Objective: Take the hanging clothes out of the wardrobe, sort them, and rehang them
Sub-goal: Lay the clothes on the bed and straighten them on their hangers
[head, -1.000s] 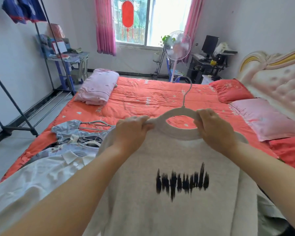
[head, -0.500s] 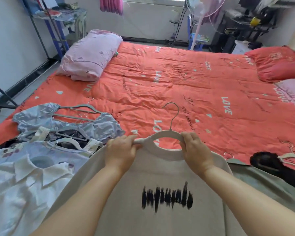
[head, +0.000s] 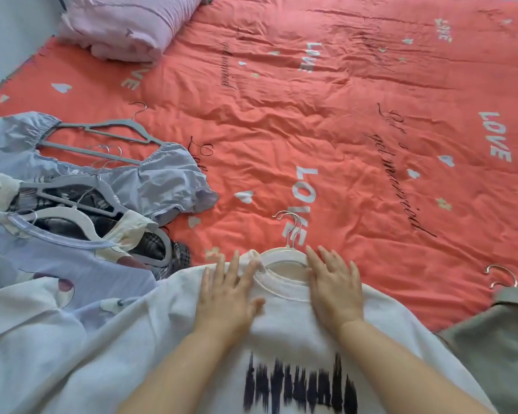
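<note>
A white sweatshirt [head: 284,333] with a black brush-stroke print lies flat on the red bedspread [head: 341,130], still on its white hanger [head: 284,252] whose metal hook points away from me. My left hand [head: 226,297] presses flat on the left shoulder beside the collar, fingers straight. On the right shoulder my right hand [head: 334,289] lies flat the same way. A pile of hung clothes [head: 72,204], blue and white with grey and white hangers, lies to the left.
A grey-green garment [head: 497,348] on a hanger with a metal hook lies at the right edge. A pink pillow [head: 129,22] sits at the far left corner of the bed. The wall and floor show at the upper left.
The sweatshirt went from held up by its hanger to lying flat on the bed. Both hands released the hanger and now press flat on the shoulders. The camera tilted down.
</note>
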Demonstrator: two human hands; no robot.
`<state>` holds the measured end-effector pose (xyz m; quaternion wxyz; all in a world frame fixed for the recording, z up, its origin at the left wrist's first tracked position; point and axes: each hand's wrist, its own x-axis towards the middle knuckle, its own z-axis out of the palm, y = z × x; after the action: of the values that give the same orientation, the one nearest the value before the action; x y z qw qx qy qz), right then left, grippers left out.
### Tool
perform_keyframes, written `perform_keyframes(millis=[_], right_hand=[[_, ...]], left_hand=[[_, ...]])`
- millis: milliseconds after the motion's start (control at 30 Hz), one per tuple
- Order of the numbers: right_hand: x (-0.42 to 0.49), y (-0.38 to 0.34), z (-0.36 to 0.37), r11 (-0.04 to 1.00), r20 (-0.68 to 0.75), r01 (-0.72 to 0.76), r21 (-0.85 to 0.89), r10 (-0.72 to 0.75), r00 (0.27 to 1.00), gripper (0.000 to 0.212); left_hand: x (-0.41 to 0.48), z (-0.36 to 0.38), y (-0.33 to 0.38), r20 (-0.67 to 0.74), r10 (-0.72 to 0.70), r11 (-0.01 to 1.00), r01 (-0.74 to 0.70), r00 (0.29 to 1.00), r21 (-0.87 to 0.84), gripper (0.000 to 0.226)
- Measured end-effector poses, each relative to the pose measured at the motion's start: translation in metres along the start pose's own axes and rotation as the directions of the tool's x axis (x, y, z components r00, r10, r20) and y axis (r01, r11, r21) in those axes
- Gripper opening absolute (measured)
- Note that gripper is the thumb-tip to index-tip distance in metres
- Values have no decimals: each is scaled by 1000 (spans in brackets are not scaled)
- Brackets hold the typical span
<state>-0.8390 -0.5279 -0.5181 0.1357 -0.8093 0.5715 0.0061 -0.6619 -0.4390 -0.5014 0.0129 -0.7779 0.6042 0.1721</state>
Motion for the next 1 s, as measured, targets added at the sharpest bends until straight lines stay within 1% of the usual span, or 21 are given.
perform_keyframes(millis=[67,133,200,267,333,400,467,500,567,633,667,700,733,800,867,933,1000], right_hand=[[0,4,14,999,-26,-32,-7,31,999,60],[4,4,23,1000,-63,-30,-5,29,998,57],[6,4,27,999,-78,-33,-18,31,996,53],[7,4,27,998,-7,-55,-24,55,998,59],[6,5,22,997,75,-52,-53,56,996,64],[8,3,9,998,166,-43,-52,51,985,55],[5,-1,-9,999,219,-50,-22,53,974,49],[1,-3,-17,999,214,-54,0,53,975,49],[-14,-7,-30,998,121,-29,47,23,992,47],[-37,-14,-38,995,3,64,72,-65,998,46],[-51,-17,-38,990,-34,118,72,-116,993,45],[-65,-20,-40,987,-50,145,73,-141,989,38],[-78,-24,-40,984,-53,168,66,-165,985,31],[-98,-38,-43,974,-26,215,71,-213,977,39],[-113,-55,-47,965,-23,246,86,-245,969,36],[-123,-79,-56,955,-20,274,113,-274,962,36],[-130,-103,-66,937,-34,323,133,-321,946,32]], left_hand=[[3,19,-4,-24,5,1000,-4,1000,22,74],[7,29,-7,4,35,999,-35,999,19,73],[10,33,-7,0,18,1000,-18,1000,15,74],[13,33,-7,-17,-7,998,8,1000,56,74],[14,31,-7,74,-8,998,4,997,65,65],[15,18,-3,175,-38,998,30,984,47,67],[13,0,1,229,-40,999,31,973,41,69],[9,-10,3,217,-34,999,25,976,42,69],[-6,-30,7,121,-35,999,32,992,27,67],[-29,-48,9,46,-40,998,42,998,-39,64],[-42,-57,8,46,-41,998,43,998,-52,63],[-56,-64,6,51,-39,998,41,998,-43,63],[-67,-72,3,54,-37,998,39,998,-45,62],[-90,-84,-8,46,-53,996,56,998,-69,60],[-112,-98,-25,-12,-47,997,47,999,-60,61],[-132,-107,-46,-89,-78,996,74,993,-55,57],[-152,-122,-67,-65,-124,986,115,990,-120,54]])
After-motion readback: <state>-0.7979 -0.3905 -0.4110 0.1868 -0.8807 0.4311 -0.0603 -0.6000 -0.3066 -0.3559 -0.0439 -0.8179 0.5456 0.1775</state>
